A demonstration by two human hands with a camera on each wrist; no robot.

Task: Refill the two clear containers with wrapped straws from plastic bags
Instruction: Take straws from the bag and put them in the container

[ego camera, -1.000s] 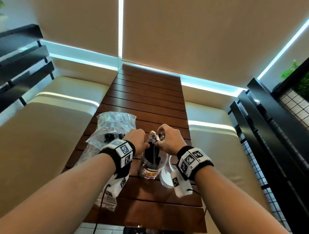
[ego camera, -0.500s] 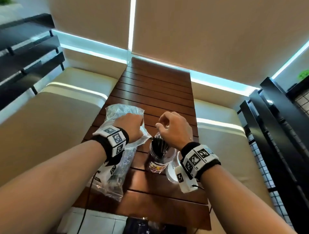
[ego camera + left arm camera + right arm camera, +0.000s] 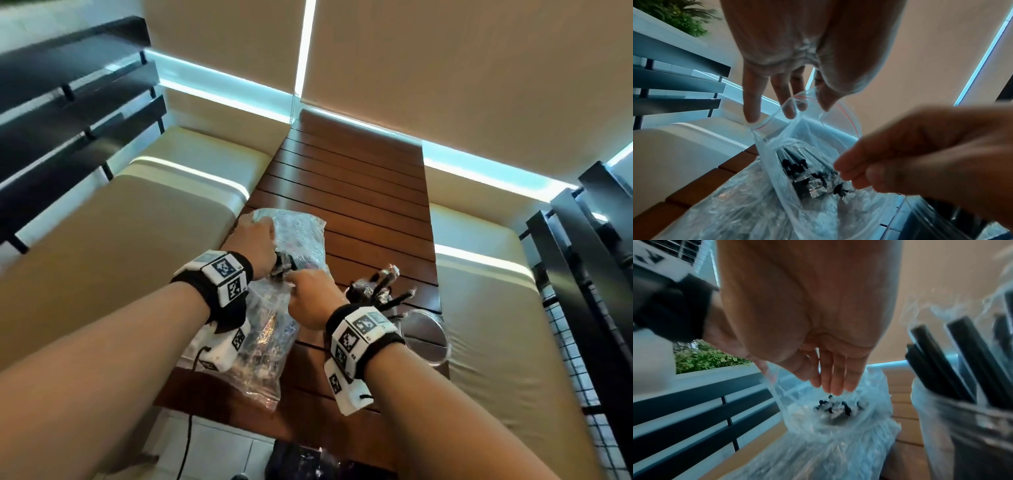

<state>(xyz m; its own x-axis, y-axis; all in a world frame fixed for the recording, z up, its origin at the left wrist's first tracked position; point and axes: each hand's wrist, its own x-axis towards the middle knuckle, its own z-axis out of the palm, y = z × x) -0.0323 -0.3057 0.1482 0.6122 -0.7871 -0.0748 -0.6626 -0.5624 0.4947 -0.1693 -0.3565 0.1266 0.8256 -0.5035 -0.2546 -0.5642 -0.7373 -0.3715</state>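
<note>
Left wrist view: left hand (image 3: pixel 789 68) pinches plastic bag (image 3: pixel 777 203) rim, holding the mouth wide. Right hand (image 3: pixel 920 155) fingers curled at the wrapped straws (image 3: pixel 807 172), grip unclear

Slatted wooden table (image 3: pixel 346 192), cream cushions (image 3: pixel 113 236) either side, black railings (image 3: pixel 68 102).

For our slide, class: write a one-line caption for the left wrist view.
Left hand holds open the zip bag as the right hand reaches for wrapped black straws.
</note>
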